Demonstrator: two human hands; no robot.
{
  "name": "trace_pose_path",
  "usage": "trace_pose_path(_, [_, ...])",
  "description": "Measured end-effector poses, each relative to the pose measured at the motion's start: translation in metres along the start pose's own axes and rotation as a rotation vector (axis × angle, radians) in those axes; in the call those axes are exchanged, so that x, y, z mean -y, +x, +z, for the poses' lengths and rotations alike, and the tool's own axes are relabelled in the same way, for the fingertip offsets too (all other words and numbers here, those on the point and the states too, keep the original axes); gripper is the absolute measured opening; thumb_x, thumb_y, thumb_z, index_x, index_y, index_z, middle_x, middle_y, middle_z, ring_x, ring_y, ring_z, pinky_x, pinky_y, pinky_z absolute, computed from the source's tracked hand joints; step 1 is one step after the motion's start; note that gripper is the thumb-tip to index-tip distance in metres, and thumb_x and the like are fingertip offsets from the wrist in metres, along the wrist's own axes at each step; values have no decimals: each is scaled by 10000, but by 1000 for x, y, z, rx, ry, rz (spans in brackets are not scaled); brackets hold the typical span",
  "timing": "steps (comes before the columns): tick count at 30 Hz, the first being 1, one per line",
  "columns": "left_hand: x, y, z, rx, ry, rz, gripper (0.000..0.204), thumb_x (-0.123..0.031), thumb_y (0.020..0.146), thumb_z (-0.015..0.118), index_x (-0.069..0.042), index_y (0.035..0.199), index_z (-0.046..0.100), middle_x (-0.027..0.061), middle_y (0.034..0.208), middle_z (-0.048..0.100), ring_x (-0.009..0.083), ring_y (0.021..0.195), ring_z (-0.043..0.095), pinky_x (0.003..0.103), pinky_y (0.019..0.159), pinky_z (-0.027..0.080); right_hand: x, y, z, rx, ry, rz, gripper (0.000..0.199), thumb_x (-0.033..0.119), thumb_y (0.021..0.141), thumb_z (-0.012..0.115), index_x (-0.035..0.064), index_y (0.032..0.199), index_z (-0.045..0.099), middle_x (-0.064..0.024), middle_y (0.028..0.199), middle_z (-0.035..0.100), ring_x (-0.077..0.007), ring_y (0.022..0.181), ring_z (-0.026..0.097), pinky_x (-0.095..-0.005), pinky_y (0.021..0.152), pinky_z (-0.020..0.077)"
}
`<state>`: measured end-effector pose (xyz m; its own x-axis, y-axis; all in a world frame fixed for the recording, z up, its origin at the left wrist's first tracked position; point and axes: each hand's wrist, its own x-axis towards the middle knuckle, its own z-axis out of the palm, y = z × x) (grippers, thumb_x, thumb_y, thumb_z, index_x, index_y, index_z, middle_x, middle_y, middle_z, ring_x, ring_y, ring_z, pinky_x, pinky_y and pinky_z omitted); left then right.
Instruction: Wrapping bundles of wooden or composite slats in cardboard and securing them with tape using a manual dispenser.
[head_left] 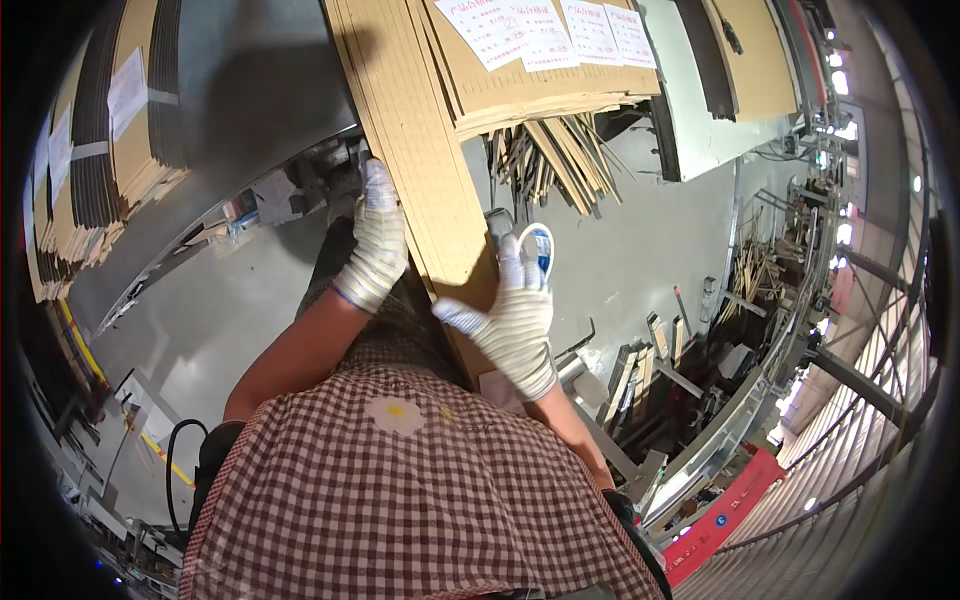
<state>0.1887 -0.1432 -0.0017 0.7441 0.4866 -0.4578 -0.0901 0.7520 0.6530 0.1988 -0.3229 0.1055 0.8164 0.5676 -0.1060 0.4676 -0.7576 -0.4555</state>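
Observation:
A long stack of narrow tan board strips (pixel 415 130) runs from the far edge toward my apron. My left hand (pixel 378 245), in a striped knit glove, lies against the stack's left side, fingers stretched along it. On the opposite side, near the close end, my right hand (pixel 515 325) wears a matching glove. Its fingers point away from me and its thumb is spread toward the stack; whether the fingertips touch the strips I cannot tell. Just beyond those fingertips is a white ring-shaped thing with a blue inside (pixel 541 248), perhaps a tape roll.
Tan boards with white paper labels (pixel 500 35) lie beyond, to the right. Bundled dark and tan boards (pixel 130 110) stand at the far left. Loose strips (pixel 560 160) lie under the right-hand boards. Metal frames and offcuts (pixel 640 380) are on the right.

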Motion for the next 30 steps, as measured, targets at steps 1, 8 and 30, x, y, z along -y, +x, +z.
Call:
trace_pose_path(1, [-2,-1,5,34,-85,-10,632,-523,1076,376,-42,1484,423,89,1356,600,173,1244,573,341,1053,477,7,-7,0,1,-84,1,1099,572,685,850,-64,1465,409,-286,1291,546,-458,1161,558,-520,988,457])
trace_pose_path(8, [1,6,5,32,-205,-47,620,-525,1067,403,-51,1463,443,89,1394,567,196,1246,575,365,1062,479,-11,-1,27,-108,1050,119,652,131,883,788,-42,1402,434,-185,1252,612,-257,1059,653,-364,864,547])
trace_pose_path(30, [-25,23,26,114,-308,168,539,-230,907,545,-126,1423,427,64,1360,526,214,1285,509,395,1112,418,16,-22,5,47,-41,105,1092,369,617,933,-17,1470,370,-286,1333,505,-466,1207,516,-540,1014,423])
